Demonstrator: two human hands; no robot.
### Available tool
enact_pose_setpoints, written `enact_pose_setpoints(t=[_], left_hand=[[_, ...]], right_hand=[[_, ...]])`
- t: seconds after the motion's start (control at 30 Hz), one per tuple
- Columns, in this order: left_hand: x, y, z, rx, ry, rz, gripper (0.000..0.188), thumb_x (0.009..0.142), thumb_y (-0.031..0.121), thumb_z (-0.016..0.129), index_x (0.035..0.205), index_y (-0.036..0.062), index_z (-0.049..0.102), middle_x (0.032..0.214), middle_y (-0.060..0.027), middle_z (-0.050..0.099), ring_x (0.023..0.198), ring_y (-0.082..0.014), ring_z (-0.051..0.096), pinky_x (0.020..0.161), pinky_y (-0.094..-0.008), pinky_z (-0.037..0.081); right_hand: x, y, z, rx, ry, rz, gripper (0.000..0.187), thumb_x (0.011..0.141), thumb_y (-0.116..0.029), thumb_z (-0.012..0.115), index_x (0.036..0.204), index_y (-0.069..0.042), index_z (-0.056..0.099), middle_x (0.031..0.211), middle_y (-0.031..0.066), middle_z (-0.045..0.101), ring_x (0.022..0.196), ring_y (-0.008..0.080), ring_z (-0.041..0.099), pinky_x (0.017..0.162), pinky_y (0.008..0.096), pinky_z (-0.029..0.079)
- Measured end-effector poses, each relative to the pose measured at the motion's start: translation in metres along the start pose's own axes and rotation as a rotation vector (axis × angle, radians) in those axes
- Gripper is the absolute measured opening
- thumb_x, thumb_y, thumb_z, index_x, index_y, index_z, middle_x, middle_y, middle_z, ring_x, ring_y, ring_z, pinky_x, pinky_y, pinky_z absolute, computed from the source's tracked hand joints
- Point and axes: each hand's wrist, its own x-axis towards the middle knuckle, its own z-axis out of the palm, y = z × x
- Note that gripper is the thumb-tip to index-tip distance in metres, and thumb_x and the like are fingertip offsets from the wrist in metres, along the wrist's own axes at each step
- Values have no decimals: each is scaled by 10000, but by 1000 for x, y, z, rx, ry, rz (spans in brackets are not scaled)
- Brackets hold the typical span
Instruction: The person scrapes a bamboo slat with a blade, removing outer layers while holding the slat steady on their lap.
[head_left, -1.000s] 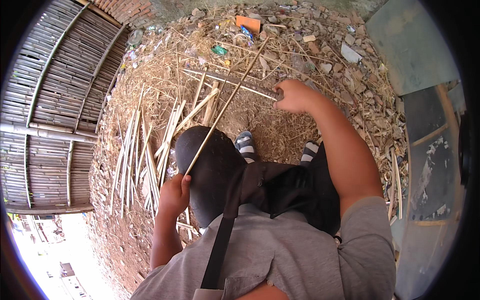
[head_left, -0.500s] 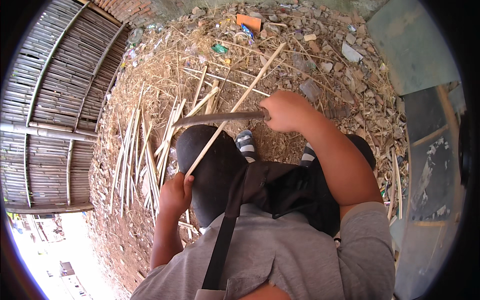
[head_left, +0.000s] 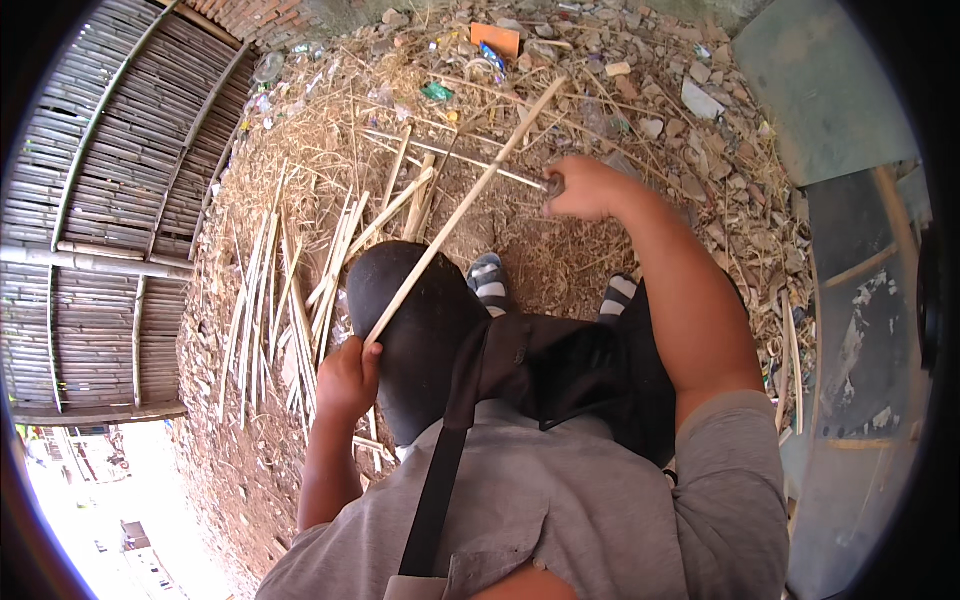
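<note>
The ground (head_left: 225,490) is brown earth strewn with straw, with rubble (head_left: 690,150) toward its far right corner. A bamboo wall (head_left: 110,200) lines its left edge, grey panels (head_left: 830,100) its right. Loose strips (head_left: 262,310) lie near the left edge. The left hand (head_left: 347,378) has its fingers clamped on a stick (head_left: 470,203) slanting over the knee (head_left: 430,345); the right hand's (head_left: 587,188) fingers grip a knife (head_left: 555,185).

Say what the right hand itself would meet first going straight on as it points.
The right hand, pointing left, would probably meet the pale strip the left hand holds, though depth is unclear.
</note>
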Motion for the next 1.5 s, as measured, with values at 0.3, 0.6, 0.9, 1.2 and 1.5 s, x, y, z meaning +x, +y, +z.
enact_pose_setpoints(t=[0.3,0.6,0.9,1.2,1.5], left_hand=[[-6,-7,4,13,-9,13,326,1018,307,566,842,41,500,657,-246,581,641,-491,581,579,-579,427],[-9,-7,-2,52,-7,3,331,1016,335,565,859,51,502,671,-248,594,652,-498,584,577,-588,431],[-11,0,-3,103,9,-43,338,995,348,599,855,55,504,675,-243,609,638,-485,601,570,-590,442],[-2,-1,-15,-8,-47,-39,362,1024,331,565,844,21,515,691,-252,592,665,-486,587,594,-557,427],[5,-32,-23,-685,-460,-410,494,1098,444,428,802,62,533,680,33,465,617,-83,414,563,-281,363]], right_hand=[[-12,-29,7,-171,-2,-98,414,758,-229,727,1107,-7,711,1033,199,732,957,343,712,850,434,566],[-26,-72,5,-349,-45,-160,403,790,-250,736,1106,-2,705,1031,212,723,957,330,708,849,415,555],[-10,-37,0,-177,59,-9,315,781,-220,721,1027,-24,725,890,194,724,860,354,713,787,458,555],[-9,-11,-27,-14,193,120,394,770,-265,770,1068,-15,709,940,180,734,931,347,715,852,455,551],[-29,-31,-11,-105,119,-286,362,800,-377,811,880,-71,634,739,132,659,756,354,678,672,482,490]])
